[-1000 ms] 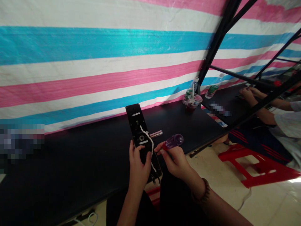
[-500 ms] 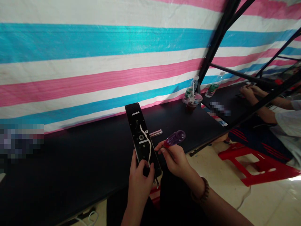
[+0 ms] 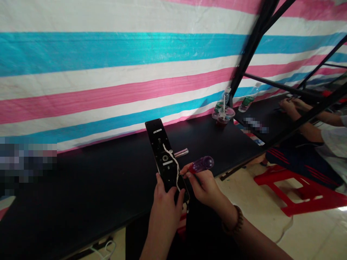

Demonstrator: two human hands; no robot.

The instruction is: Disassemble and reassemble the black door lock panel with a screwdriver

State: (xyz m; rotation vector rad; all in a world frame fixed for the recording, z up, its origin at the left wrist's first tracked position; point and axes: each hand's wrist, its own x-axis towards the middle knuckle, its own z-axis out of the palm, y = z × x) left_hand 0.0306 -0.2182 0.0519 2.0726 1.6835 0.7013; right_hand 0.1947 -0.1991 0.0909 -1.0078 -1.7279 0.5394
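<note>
A long black panel (image 3: 159,144), perhaps a door lock housing, leans over the table's front edge with its far end on the tabletop. A white cable (image 3: 174,160) runs along its face, beside small holes and pale labels. My left hand (image 3: 167,202) grips the near end, fingers along the left edge and thumb at the right. In my right hand (image 3: 202,182) is a screwdriver with a purple, see-through handle (image 3: 202,164); its handle points up and right. The fingertips of that hand are at the panel's right edge, and the screwdriver's tip is hidden.
A thin clear packet (image 3: 181,153) lies behind the panel on the black table (image 3: 94,187). Farther right stand a lidded cup with a straw (image 3: 226,115) and plastic bottles. Black metal posts (image 3: 248,47) divide the tables. A co-worker's hands (image 3: 290,104) and a red stool (image 3: 295,191) are at right.
My left hand has shifted slightly right along with the near end of the panel. The screwdriver handle has tipped a little lower. My right hand still holds it at the panel's edge.
</note>
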